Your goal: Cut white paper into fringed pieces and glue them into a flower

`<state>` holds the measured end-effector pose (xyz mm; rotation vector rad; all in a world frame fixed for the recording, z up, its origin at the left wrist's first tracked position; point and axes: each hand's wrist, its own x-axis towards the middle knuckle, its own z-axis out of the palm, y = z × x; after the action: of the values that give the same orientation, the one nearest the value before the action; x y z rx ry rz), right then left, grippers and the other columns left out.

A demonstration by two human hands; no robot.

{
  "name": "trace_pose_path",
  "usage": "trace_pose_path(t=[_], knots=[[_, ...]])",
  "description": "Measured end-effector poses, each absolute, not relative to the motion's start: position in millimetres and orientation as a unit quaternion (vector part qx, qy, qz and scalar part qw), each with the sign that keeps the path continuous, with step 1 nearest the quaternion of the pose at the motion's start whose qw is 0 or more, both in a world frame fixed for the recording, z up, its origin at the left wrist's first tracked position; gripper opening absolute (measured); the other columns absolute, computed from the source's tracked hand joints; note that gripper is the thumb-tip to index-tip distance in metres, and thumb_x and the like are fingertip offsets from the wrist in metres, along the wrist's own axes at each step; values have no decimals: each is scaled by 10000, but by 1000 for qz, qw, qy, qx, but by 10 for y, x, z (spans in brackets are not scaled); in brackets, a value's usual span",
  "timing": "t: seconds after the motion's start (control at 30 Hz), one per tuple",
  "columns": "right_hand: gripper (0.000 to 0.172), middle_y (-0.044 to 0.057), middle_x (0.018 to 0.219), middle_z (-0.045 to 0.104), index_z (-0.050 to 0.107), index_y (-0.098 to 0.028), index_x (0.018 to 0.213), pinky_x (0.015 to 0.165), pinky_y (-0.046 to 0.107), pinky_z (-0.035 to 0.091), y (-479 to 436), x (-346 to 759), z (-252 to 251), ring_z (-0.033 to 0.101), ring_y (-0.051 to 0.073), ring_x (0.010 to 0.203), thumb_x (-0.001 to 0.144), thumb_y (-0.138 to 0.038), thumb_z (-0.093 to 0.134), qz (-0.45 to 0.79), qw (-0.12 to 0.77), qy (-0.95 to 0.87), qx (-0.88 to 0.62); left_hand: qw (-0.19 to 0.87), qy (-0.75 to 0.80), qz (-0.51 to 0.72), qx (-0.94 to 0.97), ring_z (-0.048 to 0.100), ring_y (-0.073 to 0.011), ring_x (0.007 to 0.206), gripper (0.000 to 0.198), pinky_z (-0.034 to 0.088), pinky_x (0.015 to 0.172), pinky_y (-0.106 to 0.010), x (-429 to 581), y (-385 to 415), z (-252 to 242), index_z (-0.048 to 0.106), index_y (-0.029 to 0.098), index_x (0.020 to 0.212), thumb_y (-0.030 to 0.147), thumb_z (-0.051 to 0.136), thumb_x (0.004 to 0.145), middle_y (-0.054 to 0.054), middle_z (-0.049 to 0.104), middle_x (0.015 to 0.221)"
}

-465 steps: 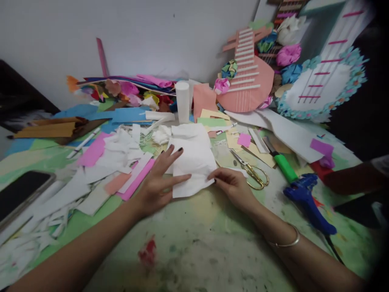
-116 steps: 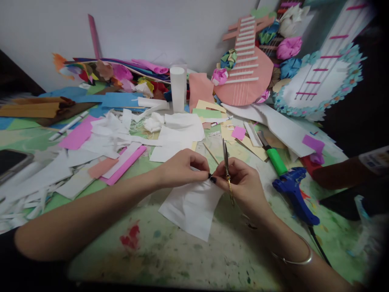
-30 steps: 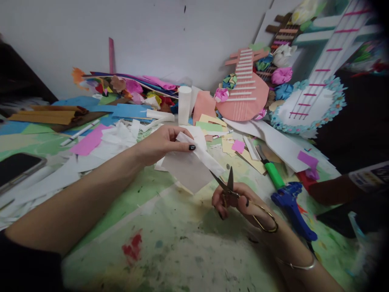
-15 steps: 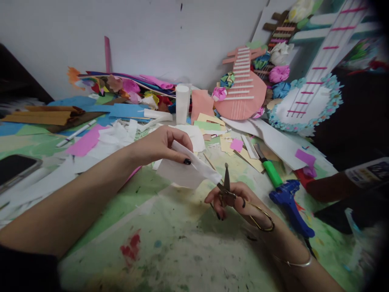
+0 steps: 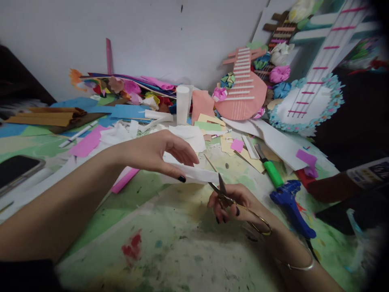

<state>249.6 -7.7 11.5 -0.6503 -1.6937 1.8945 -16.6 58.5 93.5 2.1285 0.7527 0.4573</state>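
Note:
A folded strip of thin white paper [image 5: 200,173] hangs over the middle of the table, held by my left hand [image 5: 154,151]. My thumb lies on its near side, while the other fingers arch behind it and are partly hidden. My right hand [image 5: 234,198] grips a pair of metal scissors [image 5: 223,193], with fingers in the handle loops. The blades are parted and point up and left, close to the strip's right end. Whether they touch the paper I cannot tell.
A blue glue gun [image 5: 287,194] and a green-handled cutter [image 5: 272,172] lie right. Behind stand a white paper roll [image 5: 182,105] and a pink paper instrument [image 5: 243,95]. White scraps [image 5: 117,136] and a phone [image 5: 20,170] are left. A thin stick [image 5: 210,162] lies beyond the strip.
The paper strip has swung closer to level, and my left fingers have spread further from the thumb. The scissors have dipped and turned left, their blades nearer together.

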Motion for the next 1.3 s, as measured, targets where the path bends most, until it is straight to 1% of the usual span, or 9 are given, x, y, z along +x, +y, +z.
trace_pose_path(t=[0.1,0.2,0.43,0.63,0.77,0.93,1.03,1.13,1.3], knots=[[486,32,707,584,623,-91,994,568,224,377,-101,2478,115,518,104,623,778,-526,645,689,255,-628,-256,337,312,178,870,667,-180,879,281,501,785,-244,-118,458,1024,728,240,957,297,743,682,-34,725,940],[485,29,713,585,616,-101,991,568,220,376,-110,2458,108,513,104,629,764,-527,660,689,250,-628,-260,310,320,176,878,664,-161,813,253,493,729,-222,-39,375,1022,723,215,956,327,704,730,-33,728,892],[493,20,687,581,626,-91,1003,560,220,378,-90,2449,133,518,101,616,763,-520,662,683,254,-635,-256,337,290,146,884,647,-112,696,158,467,645,-182,67,372,911,723,194,910,235,615,802,-11,726,803],[519,35,663,612,649,-76,1033,514,205,367,-88,2518,179,554,105,598,760,-517,664,691,233,-638,-249,350,269,139,886,641,-110,686,177,464,630,-175,43,372,919,713,191,929,181,648,764,-12,721,793],[547,44,683,643,630,-86,1071,472,182,339,-96,2562,189,536,90,568,729,-508,699,709,216,-623,-249,333,272,128,894,603,-98,620,151,432,573,-168,39,343,955,714,178,849,270,714,730,-1,691,703],[497,45,685,652,628,-102,1019,470,168,362,-109,2577,169,543,83,564,725,-494,711,729,222,-606,-230,337,263,141,893,584,-90,607,194,427,571,-170,40,319,971,714,194,863,362,631,814,-3,683,700],[506,48,673,655,632,-102,1001,440,157,367,-112,2580,176,517,69,517,718,-514,706,734,218,-603,-224,335,257,135,896,581,-85,602,173,431,578,-168,48,303,974,716,192,868,325,613,826,-3,683,698],[539,53,657,654,647,-87,987,416,145,385,-120,2587,203,499,55,471,701,-540,706,738,201,-602,-230,337,241,120,902,577,-82,605,122,434,593,-165,65,276,977,712,181,839,230,603,813,1,672,679],[533,46,617,646,658,-69,953,352,134,408,-161,2595,281,490,49,394,683,-524,725,754,151,-585,-259,349,227,95,904,545,-79,565,125,411,556,-168,98,224,973,696,166,766,122,580,753,13,625,612]])
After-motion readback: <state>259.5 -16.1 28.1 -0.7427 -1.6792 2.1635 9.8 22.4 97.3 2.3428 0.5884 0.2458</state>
